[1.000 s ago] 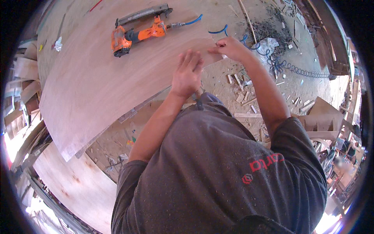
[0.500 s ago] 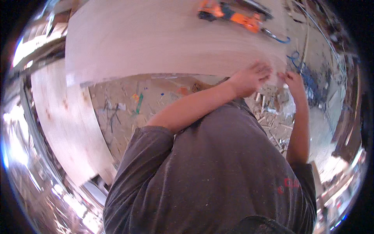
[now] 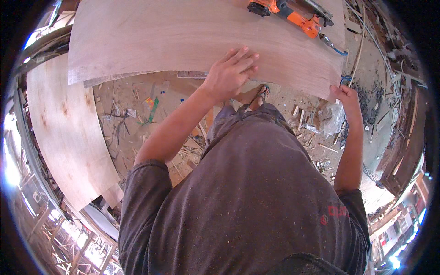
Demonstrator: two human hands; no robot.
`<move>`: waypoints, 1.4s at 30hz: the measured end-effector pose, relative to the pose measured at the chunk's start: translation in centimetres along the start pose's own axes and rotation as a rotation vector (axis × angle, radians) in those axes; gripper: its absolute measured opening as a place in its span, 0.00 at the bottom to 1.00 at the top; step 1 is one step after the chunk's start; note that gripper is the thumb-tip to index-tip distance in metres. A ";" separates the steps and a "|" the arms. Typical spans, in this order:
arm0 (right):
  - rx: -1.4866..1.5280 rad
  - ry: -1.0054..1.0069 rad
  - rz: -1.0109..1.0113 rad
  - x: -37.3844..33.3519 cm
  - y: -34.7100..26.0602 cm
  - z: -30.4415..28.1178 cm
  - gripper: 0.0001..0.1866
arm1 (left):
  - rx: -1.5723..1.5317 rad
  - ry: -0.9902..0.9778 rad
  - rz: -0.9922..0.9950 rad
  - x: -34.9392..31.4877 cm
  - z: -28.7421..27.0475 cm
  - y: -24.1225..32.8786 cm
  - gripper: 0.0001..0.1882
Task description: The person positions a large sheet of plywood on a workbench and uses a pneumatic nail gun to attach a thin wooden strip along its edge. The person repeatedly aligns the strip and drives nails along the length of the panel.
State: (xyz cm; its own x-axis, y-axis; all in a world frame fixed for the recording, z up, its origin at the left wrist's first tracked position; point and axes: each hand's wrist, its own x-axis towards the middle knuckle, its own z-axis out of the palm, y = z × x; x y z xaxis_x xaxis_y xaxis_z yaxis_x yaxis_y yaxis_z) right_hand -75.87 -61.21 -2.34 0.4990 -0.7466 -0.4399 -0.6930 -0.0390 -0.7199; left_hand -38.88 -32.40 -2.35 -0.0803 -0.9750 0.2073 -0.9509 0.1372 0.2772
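Note:
A wide, thin plywood sheet (image 3: 160, 41) spreads out in front of me. My left hand (image 3: 233, 72) lies over its near edge, palm down and fingers stretched out. At the sheet's near right corner, my right hand (image 3: 346, 97) pinches the edge between thumb and bent fingers. On the sheet's far right part rests an orange and black air nailer (image 3: 300, 22), with a metal fitting and a blue hose (image 3: 340, 52) at its end. Neither hand touches the nailer.
A second, paler plywood sheet (image 3: 68, 123) lies at my left. Wood scraps, a green strip (image 3: 153, 110) and clear plastic (image 3: 331, 117) litter the floor around my feet. Dark debris (image 3: 369, 98) and a coiled blue hose lie right of the corner.
My left hand has moved left along the near edge, away from my right hand, and now lies on the sheet. My right hand has stayed near the corner. The view has shifted slightly.

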 end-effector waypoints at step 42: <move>-0.400 0.055 -0.026 -0.4 0.0 -0.5 0.25 | -0.143 0.177 -0.033 -2.6 0.9 -2.2 0.24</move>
State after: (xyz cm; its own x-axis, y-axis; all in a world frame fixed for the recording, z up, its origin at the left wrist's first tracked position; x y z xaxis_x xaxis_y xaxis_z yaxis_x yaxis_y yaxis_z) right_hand -76.35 -61.24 -1.85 0.4980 -0.7761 -0.3868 -0.8337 -0.3058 -0.4597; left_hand -36.86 -30.31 -4.39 0.0162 -0.9353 0.3534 -0.8990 0.1411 0.4145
